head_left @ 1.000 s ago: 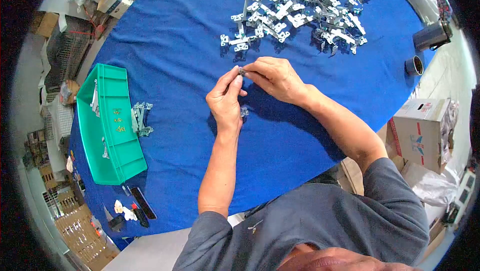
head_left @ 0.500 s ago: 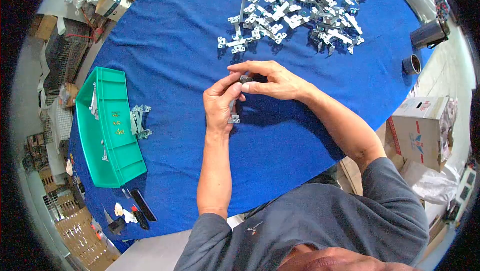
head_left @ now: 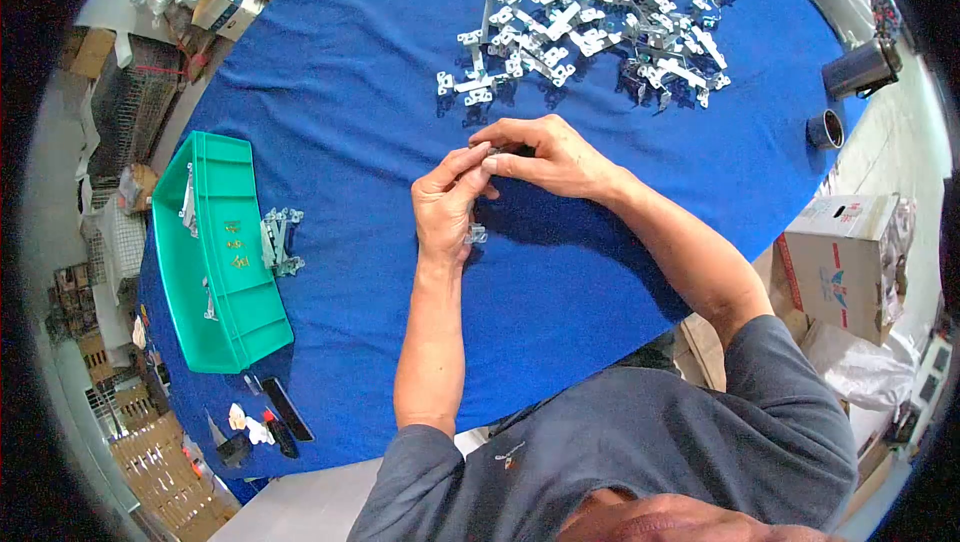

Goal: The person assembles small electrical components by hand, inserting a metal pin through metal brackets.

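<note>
My left hand [head_left: 442, 210] is closed around a silvery metal bracket [head_left: 477, 234]. The lower end of the bracket sticks out below the palm; most of its length is covered by the fingers. At the upper end, my right hand [head_left: 555, 157] pinches with thumb and forefinger, touching the left fingertips. What lies between those fingertips is largely hidden. Farther up the blue cloth spreads a loose heap of similar metal brackets [head_left: 565, 17]. A small stack of brackets [head_left: 281, 242] lies to the left, against a green plastic bin [head_left: 255, 317].
A few brackets sit inside the green bin. Near the lower left edge lie a dark flat bar [head_left: 288, 409] and a red-and-black tool [head_left: 281, 436]. A dark cup [head_left: 825, 129] and a black cylinder [head_left: 860, 69] stand at the right edge, with a cardboard box [head_left: 840, 257] beyond.
Both hands have shifted slightly, and the right fingers have closed in over the bracket's upper end, covering the dark part that showed there. The heap and the bin are unchanged.
</note>
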Tool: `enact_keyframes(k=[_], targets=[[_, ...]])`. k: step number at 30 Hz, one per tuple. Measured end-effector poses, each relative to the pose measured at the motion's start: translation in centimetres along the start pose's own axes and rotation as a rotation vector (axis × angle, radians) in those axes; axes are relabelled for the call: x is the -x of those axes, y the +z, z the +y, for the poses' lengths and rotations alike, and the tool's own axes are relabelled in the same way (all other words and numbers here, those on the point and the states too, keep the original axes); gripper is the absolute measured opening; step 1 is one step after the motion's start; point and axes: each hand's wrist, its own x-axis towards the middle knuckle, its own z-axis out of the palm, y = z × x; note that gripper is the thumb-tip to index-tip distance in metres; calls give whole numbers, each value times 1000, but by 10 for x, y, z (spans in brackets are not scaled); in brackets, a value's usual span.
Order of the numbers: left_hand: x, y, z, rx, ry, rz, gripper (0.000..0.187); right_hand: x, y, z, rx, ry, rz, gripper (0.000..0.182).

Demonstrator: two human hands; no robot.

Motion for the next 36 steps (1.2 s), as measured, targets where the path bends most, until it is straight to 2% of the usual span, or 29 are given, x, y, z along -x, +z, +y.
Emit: enact_keyframes(k=[10,19,23,25,28,29,33,35,36], targets=[[0,4,1,-35,30,-45,29,0,3,4,67,51,146,35],[0,-2,-4,46,60,-79,30,0,-4,0,193,36,106,44],[0,4,2,113,7,4,28,0,-3,3,138,22,141,41],[-1,5,4,151,-8,56,26,-2,-1,8,30,-49,302,37],[-2,3,1,189,-9,47,24,0,-7,8,131,22,375,27],[-2,4,1,174,-17,50,22,-1,-6,9,131,-18,421,19],[-2,2,-1,127,-9,46,18,-4,-1,12,140,-180,473,17],[-1,-1,-6,76,7,36,18,-1,-3,4,299,-252,342,16],[-1,-1,-6,25,24,28,17,-1,-3,4,299,-251,343,16]])
